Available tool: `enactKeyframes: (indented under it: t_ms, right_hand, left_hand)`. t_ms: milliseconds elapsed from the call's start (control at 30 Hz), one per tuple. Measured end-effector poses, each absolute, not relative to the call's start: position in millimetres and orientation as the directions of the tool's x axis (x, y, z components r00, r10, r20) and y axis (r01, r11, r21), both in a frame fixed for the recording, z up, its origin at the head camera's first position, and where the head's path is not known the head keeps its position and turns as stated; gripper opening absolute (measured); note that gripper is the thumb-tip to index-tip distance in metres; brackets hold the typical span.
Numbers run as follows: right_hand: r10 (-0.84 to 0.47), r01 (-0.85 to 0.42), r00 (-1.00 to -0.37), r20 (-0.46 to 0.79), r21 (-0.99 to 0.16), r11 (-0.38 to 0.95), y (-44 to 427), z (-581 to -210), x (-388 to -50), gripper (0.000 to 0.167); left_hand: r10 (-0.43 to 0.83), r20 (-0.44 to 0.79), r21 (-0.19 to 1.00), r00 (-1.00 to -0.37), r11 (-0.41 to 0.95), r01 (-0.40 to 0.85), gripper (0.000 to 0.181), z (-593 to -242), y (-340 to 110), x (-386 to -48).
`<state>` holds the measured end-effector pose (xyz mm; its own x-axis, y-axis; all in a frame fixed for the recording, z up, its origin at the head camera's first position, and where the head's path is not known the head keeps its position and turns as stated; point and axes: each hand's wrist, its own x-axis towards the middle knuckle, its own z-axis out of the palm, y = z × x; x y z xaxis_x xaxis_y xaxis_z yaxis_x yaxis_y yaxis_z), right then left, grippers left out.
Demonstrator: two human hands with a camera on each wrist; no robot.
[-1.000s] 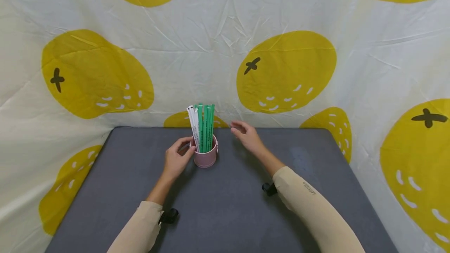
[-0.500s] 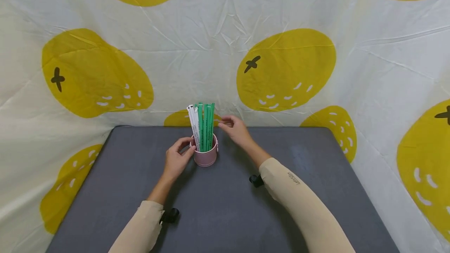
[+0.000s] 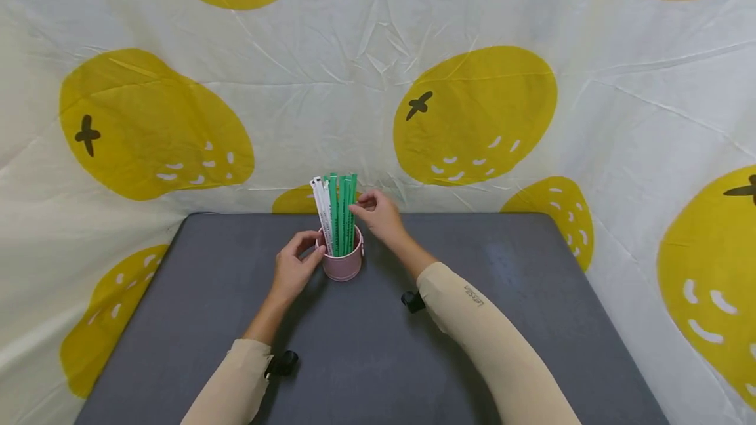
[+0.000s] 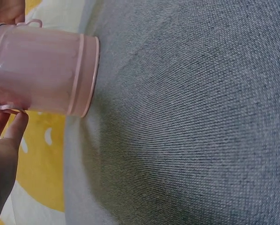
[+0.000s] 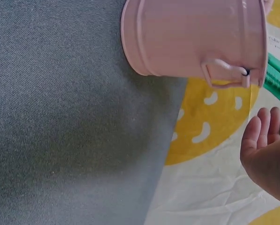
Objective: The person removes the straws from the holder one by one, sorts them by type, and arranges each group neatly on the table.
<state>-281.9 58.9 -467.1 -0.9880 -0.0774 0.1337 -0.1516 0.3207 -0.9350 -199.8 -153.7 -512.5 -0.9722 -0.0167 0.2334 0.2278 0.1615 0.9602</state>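
A small pink metal bucket (image 3: 342,266) stands upright on the dark table, with little loop handles on its sides. Slim printed packets rise from it, several green ones (image 3: 344,215) on the right and several white ones (image 3: 323,215) on the left. My left hand (image 3: 293,266) holds the bucket's left side, thumb and fingers at the rim and loop handle (image 4: 9,108). Beside the upper part of the green packets is my right hand (image 3: 380,218), its thumb at their right edge and its fingers loosely bent. In the right wrist view its thumb is hidden.
The grey cloth-like tabletop (image 3: 354,359) reaches back to a white curtain (image 3: 331,117) printed with big yellow fruits. A small black camera (image 3: 283,364) sits at the left wrist and another black camera (image 3: 412,302) at the right.
My right hand has moved left, from apart beside the bucket to the right edge of the green packets. The left hand has stayed on the bucket, which stands where it was.
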Motion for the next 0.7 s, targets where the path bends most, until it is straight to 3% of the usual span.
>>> enactKeyframes:
  t_ms: [133, 400, 700]
  right_hand:
    - [-0.057, -0.144, -0.990, 0.132, -0.931, 0.335, 52.9, -464.6, -280.0, 0.029]
    - [-0.061, -0.130, -0.991, 0.116, -0.912, 0.388, 49.0, -463.2, -273.0, 0.025]
    - [-0.056, -0.149, -0.989, 0.138, -0.908, 0.391, 48.1, -458.2, -277.6, 0.023]
  left_hand:
    - [-0.005, 0.241, 0.954, -0.970, 0.182, 0.236, 0.034, -500.7, -152.6, -194.2]
    - [-0.004, 0.221, 0.957, -0.975, 0.191, 0.216, 0.036, -528.0, -158.2, -200.7]
    - [-0.005, 0.247, 0.956, -0.969, 0.166, 0.243, 0.039, -524.5, -157.7, -205.2]
